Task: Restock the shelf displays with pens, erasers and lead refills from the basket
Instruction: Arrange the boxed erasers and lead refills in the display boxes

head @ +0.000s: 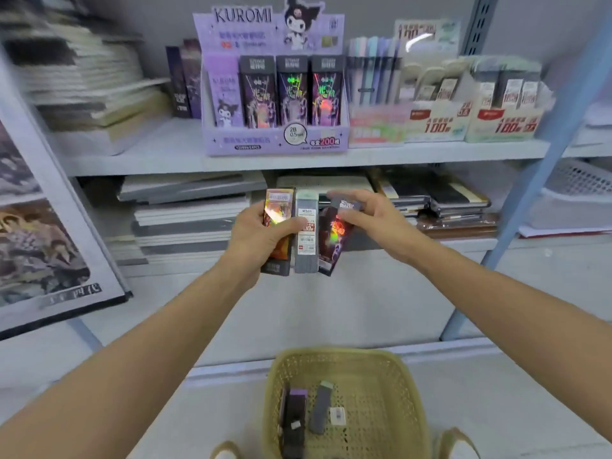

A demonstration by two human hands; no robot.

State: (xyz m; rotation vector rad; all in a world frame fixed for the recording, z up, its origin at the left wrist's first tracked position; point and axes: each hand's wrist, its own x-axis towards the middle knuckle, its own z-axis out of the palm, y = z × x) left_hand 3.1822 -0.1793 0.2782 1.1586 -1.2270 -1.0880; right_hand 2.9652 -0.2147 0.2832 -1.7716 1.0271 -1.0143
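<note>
Shelves (298, 157) stood ahead; left hand (261, 236) gripped three refills (306, 246), right hand (367, 217) pinched one, best drawn out straight.

The left hand (261, 238) holds three lead refill packs (306, 246) fanned side by side in front of the shelf (132, 157), while the right hand (364, 213) pinches the top of the rightmost dark pack (332, 240). Above stands a purple Kuromi display box (275, 140). Below, a woven basket (390, 392) holds a few more packs (294, 422).
</note>
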